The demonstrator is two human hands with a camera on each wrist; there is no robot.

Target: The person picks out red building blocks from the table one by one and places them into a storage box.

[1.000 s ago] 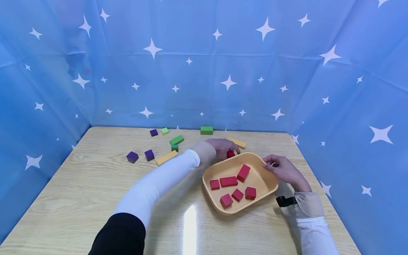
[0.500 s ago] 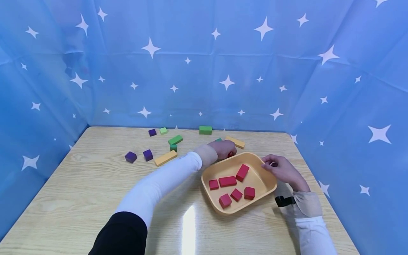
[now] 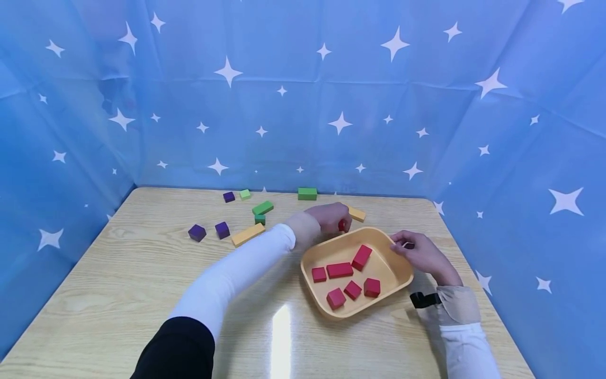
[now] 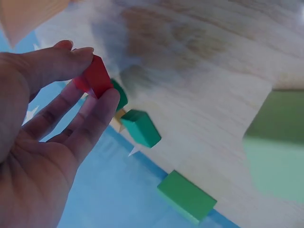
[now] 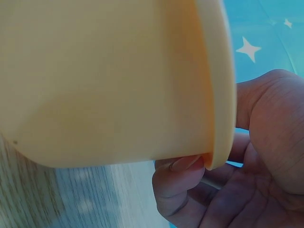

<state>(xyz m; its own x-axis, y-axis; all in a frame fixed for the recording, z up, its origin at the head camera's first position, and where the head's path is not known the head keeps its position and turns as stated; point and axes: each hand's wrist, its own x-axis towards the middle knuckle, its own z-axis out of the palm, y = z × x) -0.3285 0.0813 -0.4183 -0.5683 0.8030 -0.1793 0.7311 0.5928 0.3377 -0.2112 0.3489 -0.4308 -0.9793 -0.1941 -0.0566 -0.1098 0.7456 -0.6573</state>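
Observation:
In the left wrist view my left hand (image 4: 42,118) pinches a small red block (image 4: 96,78) between thumb and fingertips. The head view has this left hand (image 3: 330,217) just beyond the back rim of a light orange tray (image 3: 389,263), the block mostly hidden by the fingers. My right hand (image 3: 418,251) grips the tray's right end. Up close, the right hand (image 5: 270,156) has its thumb on one side of the tray's rim (image 5: 222,90) and curled fingers beneath. Several red blocks lie inside the tray, among them a long one (image 3: 339,270) and a cube (image 3: 372,287).
Behind the left hand lie a yellow block (image 3: 357,213) and a green block (image 3: 307,193). Left of the arm are purple cubes (image 3: 197,232), another yellow block (image 3: 248,235) and several green ones (image 3: 262,207). A starry blue cloth (image 3: 284,131) hangs behind the table.
The left hand's fingers have drawn in around the red block, which showed more a second ago. That hand now covers more of the back yellow block. Tray and right hand stay put.

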